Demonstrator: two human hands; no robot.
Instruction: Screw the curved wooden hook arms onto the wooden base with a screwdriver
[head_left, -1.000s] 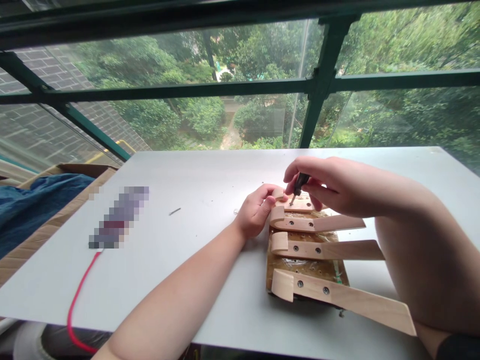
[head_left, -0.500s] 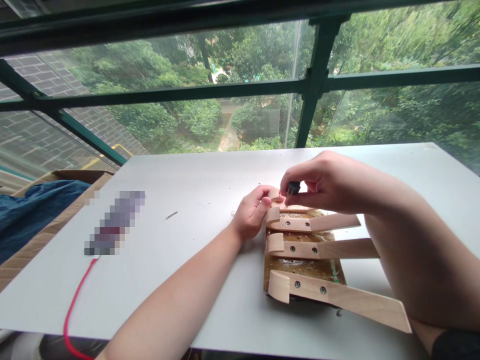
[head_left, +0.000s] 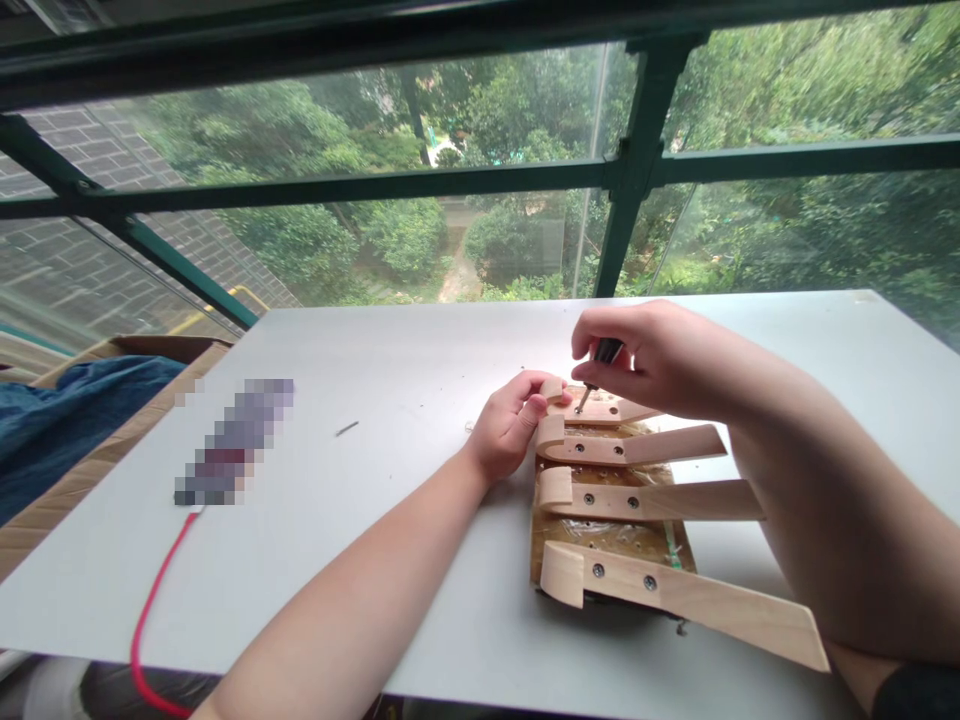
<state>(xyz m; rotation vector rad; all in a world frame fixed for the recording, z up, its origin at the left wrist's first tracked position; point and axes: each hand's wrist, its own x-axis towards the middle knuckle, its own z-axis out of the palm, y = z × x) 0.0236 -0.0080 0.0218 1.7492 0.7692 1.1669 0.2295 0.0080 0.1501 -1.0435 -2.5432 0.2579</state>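
While my left hand (head_left: 510, 422) pinches the farthest wooden strip (head_left: 615, 410), my right hand (head_left: 649, 360) holds the screwdriver (head_left: 602, 351) slanting down onto it

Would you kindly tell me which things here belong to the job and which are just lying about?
In use: screwdriver in right hand; far wooden slat held by left hand; brown board.
Lying about: small pin; red cable; cardboard box.

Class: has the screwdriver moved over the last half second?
Yes: the screwdriver has tilted, handle up and rightward, against the top wooden slat.
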